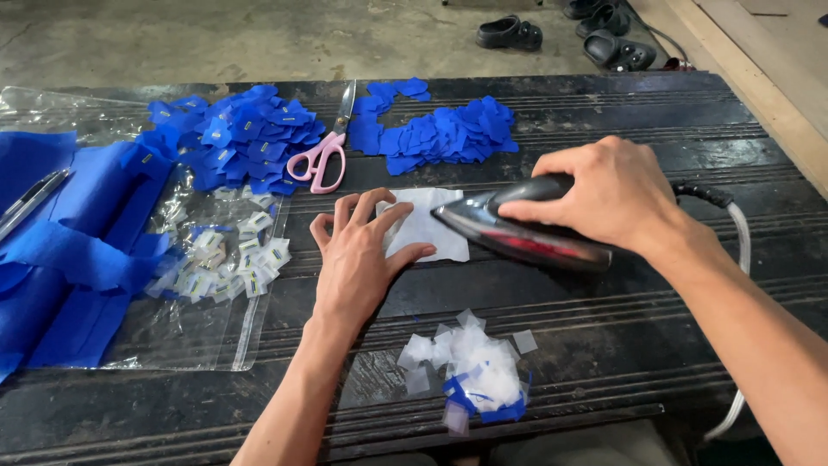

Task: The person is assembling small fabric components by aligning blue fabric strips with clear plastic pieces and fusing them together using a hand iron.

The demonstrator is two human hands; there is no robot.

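Right hand [608, 194] wrapped over the black handle of an electric iron [517, 231]; fingers curled closed around the grip. The iron lies low on the dark ridged tabletop [604, 328], its pointed shiny nose resting on the right edge of a white cloth piece [427, 226]. A cord [737, 233] leaves the rear of the iron and runs down off the right side of the tabletop.

Left hand [358, 255] lies flat, palm down, fingers spread wide and gripping nothing; fingertips press the left part of the white cloth piece, thumb along its lower edge. The cloth sits near the middle of the tabletop, between the two hands.

Near the front edge, below the cloth: a small heap of white scraps [470, 367] with a few blue bits mixed in.

Behind the cloth: a pile of blue fabric patches [440, 129] at centre rear, and a second pile of blue patches [233, 138] to its left. Pink-handled scissors [326, 151] lie between the two piles, blades pointing away.

Far left: folded blue fabric [69, 250], and a clear plastic bag [198, 328] with small white labels [224, 263] scattered on it. A pen [30, 200] lies on the blue fabric.

Beyond the tabletop, dark sandals [565, 30] on the concrete floor.
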